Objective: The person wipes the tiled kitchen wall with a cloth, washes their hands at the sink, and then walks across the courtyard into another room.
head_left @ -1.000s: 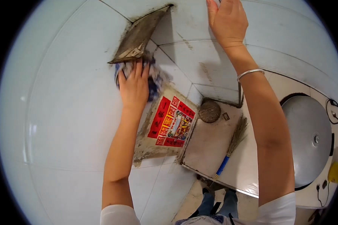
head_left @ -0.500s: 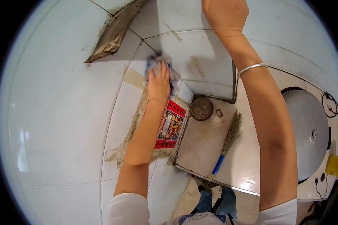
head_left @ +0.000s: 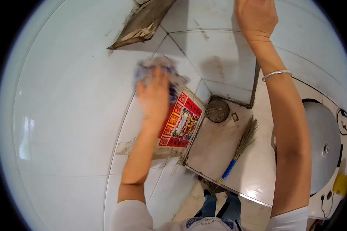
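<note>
My left hand [head_left: 154,94] presses a crumpled grey-and-blue cloth [head_left: 167,63] against the white tiled wall [head_left: 65,115]. Cloth and fingers are blurred by motion. Just below and right of this hand, a red printed poster [head_left: 183,121] is stuck to the tiles, partly covered by my wrist. Brownish residue marks the wall around it. My right hand [head_left: 256,17] is raised at the top edge, close to the tiled wall, a silver bangle [head_left: 277,74] on its forearm. Its fingers are hidden, so I cannot see whether they hold anything.
A rough board [head_left: 144,27] juts from the wall above the cloth. On the ledge [head_left: 212,144] lie a blue-handled straw brush [head_left: 239,148] and a round dark lid [head_left: 217,111]. At right are a large metal lid [head_left: 324,150], a yellow container [head_left: 341,184] and black cords [head_left: 343,121].
My left hand and the cloth have moved left along the wall, away from the corner, showing more of the poster. The whole view has shifted; my right hand stays raised.
</note>
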Tool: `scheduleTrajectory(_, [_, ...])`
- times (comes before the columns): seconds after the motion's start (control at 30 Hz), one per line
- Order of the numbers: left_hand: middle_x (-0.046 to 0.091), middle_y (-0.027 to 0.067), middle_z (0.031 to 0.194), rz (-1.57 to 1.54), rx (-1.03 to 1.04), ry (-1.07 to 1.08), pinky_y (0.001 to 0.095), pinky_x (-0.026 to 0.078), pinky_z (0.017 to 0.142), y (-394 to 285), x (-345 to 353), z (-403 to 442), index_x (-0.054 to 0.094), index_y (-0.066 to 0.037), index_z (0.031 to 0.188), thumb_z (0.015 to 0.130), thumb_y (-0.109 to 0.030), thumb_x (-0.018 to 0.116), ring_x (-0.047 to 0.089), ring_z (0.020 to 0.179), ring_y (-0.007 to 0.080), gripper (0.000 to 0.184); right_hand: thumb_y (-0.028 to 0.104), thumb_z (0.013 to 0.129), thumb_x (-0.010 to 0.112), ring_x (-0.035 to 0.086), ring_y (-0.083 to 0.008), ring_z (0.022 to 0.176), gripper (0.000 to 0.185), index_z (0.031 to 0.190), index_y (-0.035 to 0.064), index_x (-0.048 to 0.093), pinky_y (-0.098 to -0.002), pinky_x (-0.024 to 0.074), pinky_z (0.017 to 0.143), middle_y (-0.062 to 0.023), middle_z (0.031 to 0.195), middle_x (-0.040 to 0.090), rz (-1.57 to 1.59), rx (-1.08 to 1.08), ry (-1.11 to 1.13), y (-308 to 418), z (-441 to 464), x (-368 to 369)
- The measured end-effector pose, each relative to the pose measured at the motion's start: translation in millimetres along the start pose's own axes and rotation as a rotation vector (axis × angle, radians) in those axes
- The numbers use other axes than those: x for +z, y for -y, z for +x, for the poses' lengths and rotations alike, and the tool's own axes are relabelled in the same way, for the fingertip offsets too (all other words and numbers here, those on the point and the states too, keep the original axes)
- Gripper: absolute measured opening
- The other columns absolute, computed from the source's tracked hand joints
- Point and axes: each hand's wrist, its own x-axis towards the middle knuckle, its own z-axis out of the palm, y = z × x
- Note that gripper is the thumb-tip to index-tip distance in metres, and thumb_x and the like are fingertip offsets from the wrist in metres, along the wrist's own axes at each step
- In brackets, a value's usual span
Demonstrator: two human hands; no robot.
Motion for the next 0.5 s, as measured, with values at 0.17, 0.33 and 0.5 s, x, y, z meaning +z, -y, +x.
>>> scheduleTrajectory(0.17, [0.051, 0.0045, 0.127, 0.131, -0.134, -0.223, 0.0526, 0.023, 0.104, 52, -69, -16, 0.060, -0.016, 0.117, 0.079, -0.011, 0.052, 0.047, 0.120, 0.0166, 0.039, 0.014, 0.087, 0.055, 0.055, -0.0380, 0.101, 0.044, 0.126, 0.0002, 0.041, -0.0411, 0.0463, 0.085, -0.0212, 0.114, 0.055, -0.010, 0.018, 0.026, 3, 0, -1])
scheduleTrajectory(0.33, [0.049, 0.0024, 0.132, 0.018, 0.120, -0.019, 0.0434, 0.033, 0.097, 25, -18, -63, 0.061, -0.016, 0.116, 0.083, -0.014, 0.047, 0.054, 0.110, 0.0135, 0.035, 0.017, 0.089, 0.052, 0.054, -0.0387, 0.102, 0.043, 0.128, 0.0025, 0.040, -0.0412, 0.0460, 0.085, -0.0207, 0.116, 0.054, 0.010, 0.145, 0.154, 14, 2, -6])
scheduleTrajectory(0.5, [0.052, -0.0013, 0.128, -0.044, 0.058, 0.129, 0.0386, 0.035, 0.091, 53, -49, -214, 0.060, -0.017, 0.116, 0.080, -0.017, 0.052, 0.050, 0.112, 0.0135, 0.037, 0.023, 0.090, 0.053, 0.053, -0.0339, 0.108, 0.045, 0.128, 0.0029, 0.040, -0.0403, 0.0441, 0.089, -0.0190, 0.121, 0.052, -0.053, 0.123, 0.314, 3, 9, -16])
